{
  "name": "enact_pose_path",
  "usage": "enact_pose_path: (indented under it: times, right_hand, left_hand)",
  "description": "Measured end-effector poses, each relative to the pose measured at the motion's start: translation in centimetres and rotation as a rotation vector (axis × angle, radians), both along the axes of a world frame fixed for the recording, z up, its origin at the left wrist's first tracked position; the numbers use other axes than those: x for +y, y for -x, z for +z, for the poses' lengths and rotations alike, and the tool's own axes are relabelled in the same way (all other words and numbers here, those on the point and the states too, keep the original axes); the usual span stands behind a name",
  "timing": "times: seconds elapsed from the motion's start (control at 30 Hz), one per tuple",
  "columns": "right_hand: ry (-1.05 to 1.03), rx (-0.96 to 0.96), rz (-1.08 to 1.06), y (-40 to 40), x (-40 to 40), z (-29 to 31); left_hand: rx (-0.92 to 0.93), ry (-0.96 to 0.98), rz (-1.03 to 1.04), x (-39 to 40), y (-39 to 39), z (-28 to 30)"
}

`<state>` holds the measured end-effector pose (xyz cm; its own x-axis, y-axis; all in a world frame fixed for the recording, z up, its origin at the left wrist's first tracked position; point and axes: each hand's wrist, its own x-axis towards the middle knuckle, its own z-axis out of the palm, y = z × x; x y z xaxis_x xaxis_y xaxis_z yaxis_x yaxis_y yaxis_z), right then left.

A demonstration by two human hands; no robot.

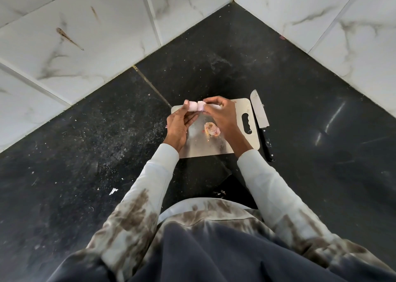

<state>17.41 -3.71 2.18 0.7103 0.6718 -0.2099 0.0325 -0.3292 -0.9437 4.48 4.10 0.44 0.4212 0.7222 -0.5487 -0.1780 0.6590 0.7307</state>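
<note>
A pale pink peeled onion (194,106) is held just above the far left corner of a steel cutting board (199,146). My left hand (179,124) grips it from below and the left. My right hand (220,113) pinches a flap of onion skin (201,106) at its right side. On the board, near its middle, lies a small heap of onion peel and a cut end (212,129). A knife (260,118) with a black handle lies flat on the counter along the board's right edge, blade pointing away from me.
The board sits on a black speckled stone counter (107,142) in a corner of white marble-look tiled walls (75,46). Small peel scraps and crumbs dot the counter to the left and near its front edge. My sleeves are pale and stained.
</note>
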Motion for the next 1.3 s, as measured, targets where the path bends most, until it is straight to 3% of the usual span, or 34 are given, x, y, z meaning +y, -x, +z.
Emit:
enact_pose_path:
  times: [0.3, 0.63, 0.8, 0.97, 1.3]
  right_hand:
    - [-0.062, 0.106, -0.050, -0.1, -0.5, -0.6]
    - [-0.061, 0.089, -0.057, -0.4, -0.3, -0.8]
    - [-0.062, -0.033, -0.021, -0.7, -0.1, -1.1]
    - [-0.051, -0.213, 0.159, -0.4, -0.5, -1.2]
    - [0.013, -0.326, 0.251, -0.2, -0.6, -1.1]
  left_hand:
    - [0.015, 0.027, -0.058, 0.0, 0.1, -0.1]
    - [0.041, 0.025, -0.088, 0.3, 0.0, -0.5]
    - [0.065, 0.044, -0.096, 0.2, -0.2, -0.5]
    - [0.132, -0.003, -0.064, 0.1, -0.2, -0.2]
    - [0.214, -0.059, -0.049, -0.1, 0.0, 0.4]
